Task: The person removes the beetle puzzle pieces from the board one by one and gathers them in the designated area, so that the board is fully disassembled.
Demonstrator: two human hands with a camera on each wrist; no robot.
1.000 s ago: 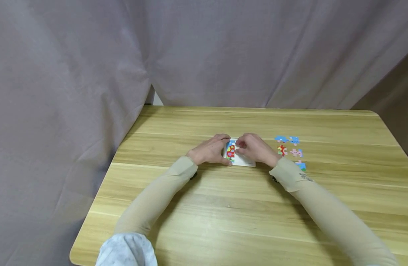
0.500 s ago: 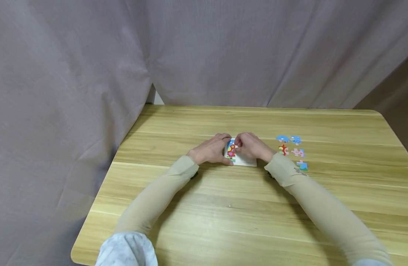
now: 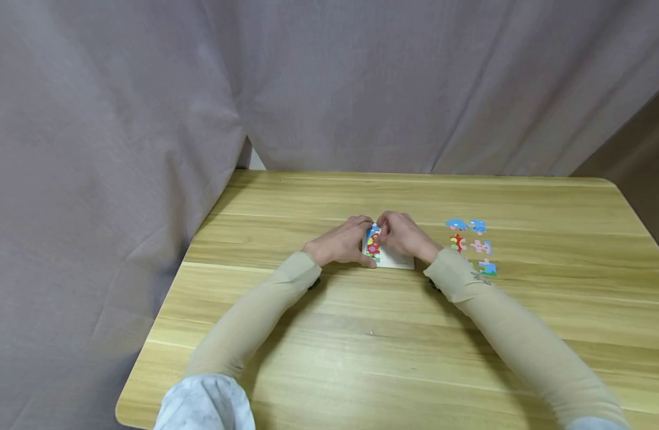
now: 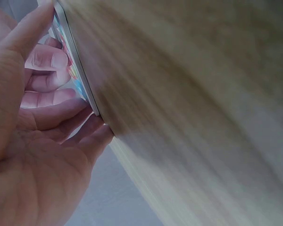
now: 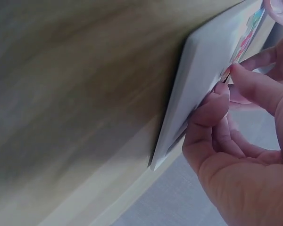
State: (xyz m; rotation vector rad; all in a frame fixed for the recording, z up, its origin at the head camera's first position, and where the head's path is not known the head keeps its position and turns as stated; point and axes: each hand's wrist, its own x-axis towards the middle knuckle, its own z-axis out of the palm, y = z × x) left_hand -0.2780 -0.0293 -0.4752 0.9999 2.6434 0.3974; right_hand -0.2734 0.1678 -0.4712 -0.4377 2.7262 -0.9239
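A small white puzzle board (image 3: 398, 258) lies on the table, with a strip of coloured picture pieces (image 3: 373, 242) fitted along its left side. My left hand (image 3: 341, 242) holds the board's left end, thumb at the near edge and fingers at the far edge. In the left wrist view the board's rim (image 4: 80, 61) sits between that thumb and those fingers. Over the board's far part, my right hand (image 3: 406, 235) has thumb and index finger together. The right wrist view shows them pinching a small puzzle piece (image 5: 227, 74), mostly hidden by the fingertips, beside the fitted strip.
Right of the board lie several loose puzzle pieces: blue ones (image 3: 477, 226) at the back, a red one (image 3: 458, 242), a pink one (image 3: 481, 246) and a blue-green one (image 3: 487, 268). A grey curtain (image 3: 340, 89) hangs behind the wooden table (image 3: 329, 358).
My right hand has shifted slightly away from me, toward the board's far edge, its fingers still pinched. The left hand and the board stay nearly in place.
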